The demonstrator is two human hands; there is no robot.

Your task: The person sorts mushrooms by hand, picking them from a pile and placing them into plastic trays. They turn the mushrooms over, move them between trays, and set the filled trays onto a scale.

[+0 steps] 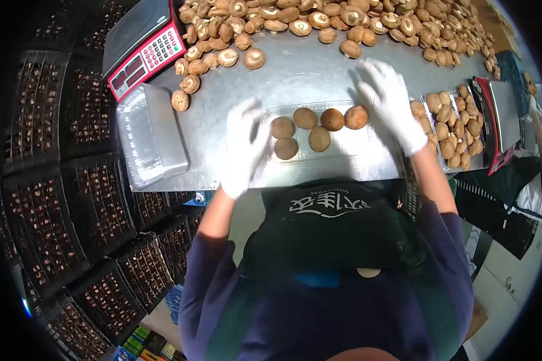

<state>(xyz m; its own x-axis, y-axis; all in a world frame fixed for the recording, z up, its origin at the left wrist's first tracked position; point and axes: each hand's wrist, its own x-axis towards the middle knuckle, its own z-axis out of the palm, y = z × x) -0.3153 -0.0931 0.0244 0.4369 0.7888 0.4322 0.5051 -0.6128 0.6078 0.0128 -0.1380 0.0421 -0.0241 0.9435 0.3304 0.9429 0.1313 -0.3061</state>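
Observation:
A shallow clear plastic tray (349, 143) lies on the metal table in front of me. Several brown mushrooms (319, 139) rest in it, caps up, in a loose two-row cluster. My left hand (245, 147), in a white glove, is beside the tray's left end, thumb apart from the fingers and nothing held. Over the tray's right end, my gloved right hand (391, 102) has its fingers stretched toward the mushroom pile, also holding nothing. The nearest mushroom to it is the rightmost cap (356, 117). Glare hides part of the tray's rim.
A large mushroom pile (337, 18) covers the table's far side. At left are a red scale (144, 63) and stacked clear trays (150, 135). Filled mushroom trays (451, 129) and another scale (503, 114) stand at right. Black crates (36, 108) line the left; a co-worker's arm shows far right.

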